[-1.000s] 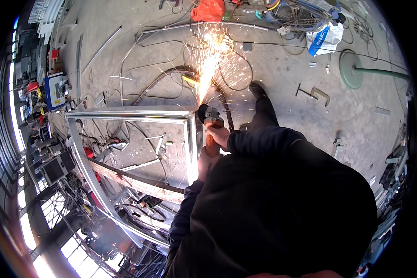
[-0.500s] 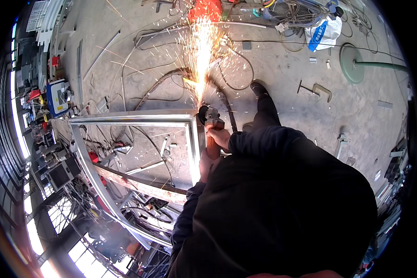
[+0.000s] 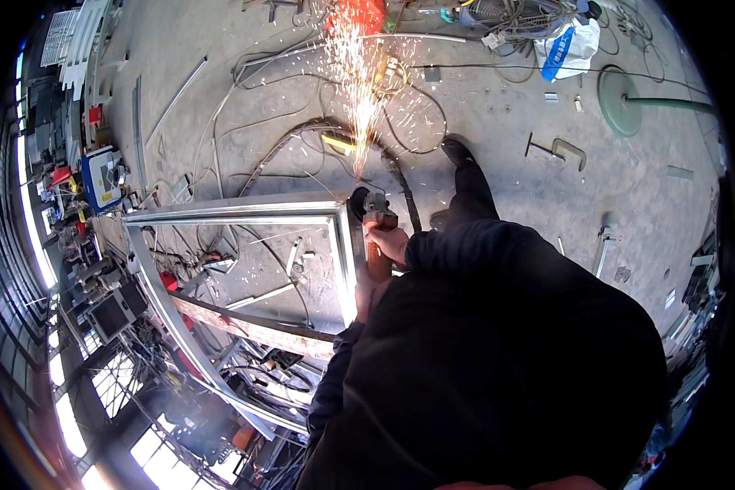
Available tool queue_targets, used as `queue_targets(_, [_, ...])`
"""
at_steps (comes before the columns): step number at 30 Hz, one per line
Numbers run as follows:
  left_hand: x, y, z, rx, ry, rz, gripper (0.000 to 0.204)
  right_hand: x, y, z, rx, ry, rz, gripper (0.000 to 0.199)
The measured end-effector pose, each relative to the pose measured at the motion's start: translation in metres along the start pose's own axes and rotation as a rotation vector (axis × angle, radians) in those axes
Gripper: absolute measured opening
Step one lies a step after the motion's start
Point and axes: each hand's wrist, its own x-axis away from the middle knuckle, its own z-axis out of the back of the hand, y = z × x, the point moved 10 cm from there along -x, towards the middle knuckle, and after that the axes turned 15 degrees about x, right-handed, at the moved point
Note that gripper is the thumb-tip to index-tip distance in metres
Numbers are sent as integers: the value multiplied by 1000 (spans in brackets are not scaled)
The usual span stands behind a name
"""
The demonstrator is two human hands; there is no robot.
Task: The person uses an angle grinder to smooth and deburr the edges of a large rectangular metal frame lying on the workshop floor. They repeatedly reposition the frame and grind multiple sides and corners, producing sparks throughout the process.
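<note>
An angle grinder (image 3: 378,265) with an orange body and grey head is gripped in both my hands. My right hand (image 3: 392,243) is wrapped round its body just behind the head. At its rear end, my left hand (image 3: 366,297) is closed on it, though the fingers show only partly. The dark disc (image 3: 358,202) is at the near-right corner of a silver metal frame (image 3: 245,210); I cannot tell whether they touch. From the disc, a spray of orange sparks (image 3: 357,106) shoots away across the floor.
Cables and a thick dark hose (image 3: 402,184) lie beyond the frame, with a yellow object (image 3: 337,141). To the right are a clamp (image 3: 570,153) and a green round base (image 3: 619,102) with a pole. A rusty beam (image 3: 249,325) runs under the frame. My shoe (image 3: 457,151) stands nearby.
The spark stream has become thinner and dimmer close to the disc, baring the yellow object behind it. Both hands keep their hold on the angle grinder.
</note>
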Motion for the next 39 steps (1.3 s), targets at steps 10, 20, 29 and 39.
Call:
queue_targets(10, [5,14,-3,148,0,-84,69,16,-9,3,55,38,15,42])
queue_targets(20, [14,29,-2,113,11,-59,68,-8,15,-9,39,-31,56,43])
queue_targets(29, [20,30,-12,243,-81,34,68,10,0,-3,66,-37,7,37])
queue_targets(39, [1,19,-2,-78,30,4,71,-16,-4,-4,-8,17,178,31])
